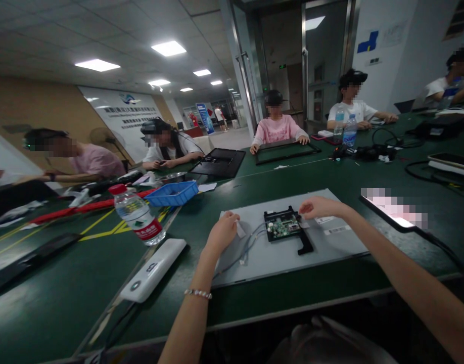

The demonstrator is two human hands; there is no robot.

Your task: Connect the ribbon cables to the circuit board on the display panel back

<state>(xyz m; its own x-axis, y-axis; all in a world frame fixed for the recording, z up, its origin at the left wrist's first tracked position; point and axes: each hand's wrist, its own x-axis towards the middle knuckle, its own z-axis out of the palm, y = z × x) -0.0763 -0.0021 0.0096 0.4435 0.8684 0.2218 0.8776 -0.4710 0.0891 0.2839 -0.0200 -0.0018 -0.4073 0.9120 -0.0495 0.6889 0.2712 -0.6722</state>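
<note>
A grey flat panel [266, 260] lies on the green table in front of me. On it sits a black bracket [305, 242] with a green circuit board [283, 227], and grey-blue wires [250, 237] run from the board to the lower left. My left hand [223, 230] is over the panel's left part, its fingers closed on a small pale piece [240, 230]. At the bracket's upper right corner is my right hand [318, 207], fingers pinched together; what they hold, if anything, is too small to name.
Left of the panel are a white power bank [154, 270], a water bottle [139, 217] and a blue tray [172, 194]. A lit phone [387, 210] with a cable lies to the right. Several people sit across the table.
</note>
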